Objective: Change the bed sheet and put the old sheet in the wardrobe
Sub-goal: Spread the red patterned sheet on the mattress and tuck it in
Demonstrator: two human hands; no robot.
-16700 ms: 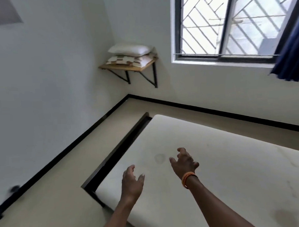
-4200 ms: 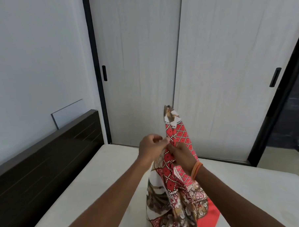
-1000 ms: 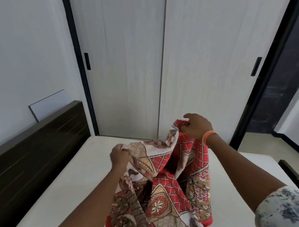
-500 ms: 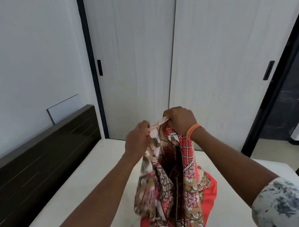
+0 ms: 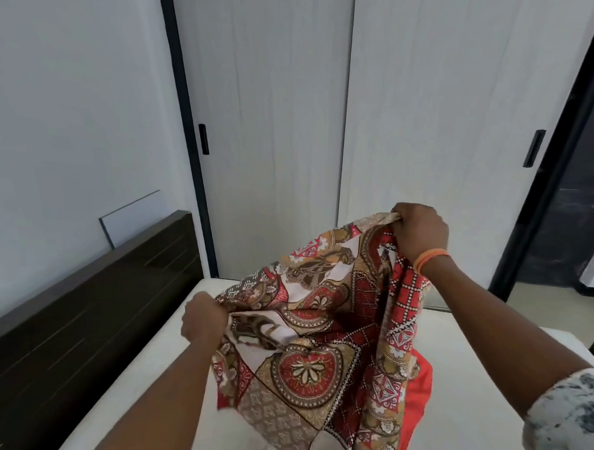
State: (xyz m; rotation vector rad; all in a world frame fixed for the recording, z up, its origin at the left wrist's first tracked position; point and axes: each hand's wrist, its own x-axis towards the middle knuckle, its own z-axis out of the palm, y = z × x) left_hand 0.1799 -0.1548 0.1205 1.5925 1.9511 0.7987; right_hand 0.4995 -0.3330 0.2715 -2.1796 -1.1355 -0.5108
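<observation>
Near edge: two forearms reach in, mottled white-and-grey sleeves [image 5: 576, 413] at the bottom corners. A patterned bed sheet [image 5: 315, 353], red, tan and white with medallion and lattice prints, hangs between the hands over the bare white mattress [image 5: 152, 374], its lower folds trailing down to the mattress at centre-right.

Left hand [image 5: 204, 320], lower and nearer the left, has its fingers curled tight around a bunched edge of the sheet. Right hand [image 5: 420, 231], higher and farther right, grips the top edge the same way; an orange band [image 5: 430, 257] circles its wrist. The cloth is stretched partly open between the two grips.

Left: dark wooden headboard [image 5: 89, 322] runs along the mattress, with a thin white panel [image 5: 132, 215] leaning on the wall behind it.

Far: wardrobe [image 5: 352, 120] with two pale sliding doors, both closed, so contents cannot be seen. Black recessed handle [image 5: 203, 139] on the left door, another on the right. Dark doorway [image 5: 584, 212] at far right.
</observation>
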